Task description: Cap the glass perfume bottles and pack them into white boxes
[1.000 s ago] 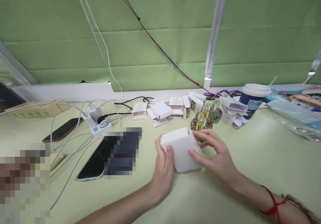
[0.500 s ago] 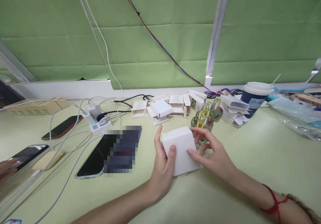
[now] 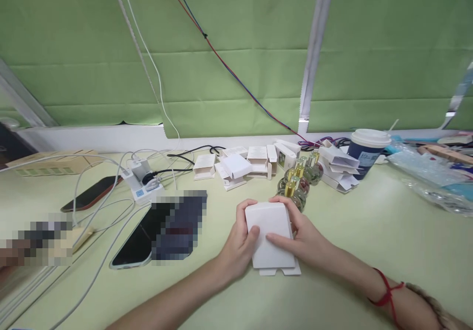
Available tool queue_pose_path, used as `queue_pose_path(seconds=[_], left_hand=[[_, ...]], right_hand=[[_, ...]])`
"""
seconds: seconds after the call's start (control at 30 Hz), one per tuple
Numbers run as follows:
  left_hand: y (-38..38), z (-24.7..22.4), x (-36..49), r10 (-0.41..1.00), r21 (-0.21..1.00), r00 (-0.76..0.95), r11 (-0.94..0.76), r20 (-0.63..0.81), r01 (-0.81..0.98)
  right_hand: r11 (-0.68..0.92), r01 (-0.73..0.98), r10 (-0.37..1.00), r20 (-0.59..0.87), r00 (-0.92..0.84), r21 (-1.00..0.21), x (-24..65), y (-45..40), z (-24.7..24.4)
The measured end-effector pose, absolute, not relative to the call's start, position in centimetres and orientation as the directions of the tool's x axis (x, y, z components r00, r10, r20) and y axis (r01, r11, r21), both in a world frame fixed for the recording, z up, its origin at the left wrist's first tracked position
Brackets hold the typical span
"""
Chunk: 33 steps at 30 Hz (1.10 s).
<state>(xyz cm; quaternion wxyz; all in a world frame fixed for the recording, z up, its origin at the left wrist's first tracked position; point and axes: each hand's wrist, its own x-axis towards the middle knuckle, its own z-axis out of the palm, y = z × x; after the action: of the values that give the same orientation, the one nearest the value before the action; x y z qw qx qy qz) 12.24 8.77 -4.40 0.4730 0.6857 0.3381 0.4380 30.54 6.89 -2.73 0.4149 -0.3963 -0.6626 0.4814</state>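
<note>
A small white cardboard box is held upright between both hands, low over the table, with notched flaps sticking out at its near end. My left hand grips its left side, thumb lying on the face towards me. On the opposite side my right hand closes round the edge, its thumb also on that face. Just behind the box stand several round glass perfume bottles with gold caps. Farther back lies a group of white cartons, and more white cartons are stacked to the right.
A dark paper cup with a white lid stands at the back right, beside clear plastic bags. To the left lie a phone, a power strip and tangled cables. Another person's hand shows at the far left edge.
Both hands and the box have moved slightly down in view. My right fingers have closed round the box's far right edge. Flaps at the near end now show more.
</note>
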Motion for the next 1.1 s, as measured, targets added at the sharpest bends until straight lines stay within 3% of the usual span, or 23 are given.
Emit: queue_pose_path(seconds=[0.17,0.23,0.37,0.43,0.57,0.7,0.93,1.1], left_hand=[[12.3,-2.5,10.9,0.823,0.709,0.242,-0.566,0.514,0.421],[13.9,-1.6,10.4,0.795,0.573,0.206,-0.565,0.570,0.594],[17.3,-0.6,10.1,0.772,0.210,0.309,-0.490,0.556,0.846],[19.1,-0.5,10.6,0.779,0.143,0.328,-0.466,0.534,0.873],[21.8,-0.3,13.3,0.777,0.082,0.410,-0.504,0.478,0.860],[22.9,-0.1,16.8,0.802,0.092,0.363,-0.455,0.475,0.885],[24.2,0.7,19.8,0.789,0.244,0.246,-0.443,0.563,0.863],[23.9,3.9,18.8,0.689,0.373,0.104,-0.505,0.717,0.779]], right_hand=[[0.248,0.098,0.925,0.205,-0.318,-0.964,30.7,7.3,-2.5],[0.271,0.098,0.916,0.225,-0.333,-0.958,30.8,7.4,-2.6],[0.356,0.106,0.881,0.295,-0.369,-0.929,31.0,7.6,-2.7],[0.394,0.107,0.861,0.325,-0.391,-0.913,31.1,7.6,-2.6],[0.431,0.091,0.823,0.351,-0.446,-0.898,31.1,7.5,-2.3],[0.460,0.087,0.804,0.372,-0.464,-0.884,31.1,7.4,-2.3],[0.535,0.179,0.803,0.432,-0.410,-0.826,30.4,7.9,-3.0],[0.407,0.273,0.870,0.280,-0.406,-0.872,29.5,8.3,-3.2]])
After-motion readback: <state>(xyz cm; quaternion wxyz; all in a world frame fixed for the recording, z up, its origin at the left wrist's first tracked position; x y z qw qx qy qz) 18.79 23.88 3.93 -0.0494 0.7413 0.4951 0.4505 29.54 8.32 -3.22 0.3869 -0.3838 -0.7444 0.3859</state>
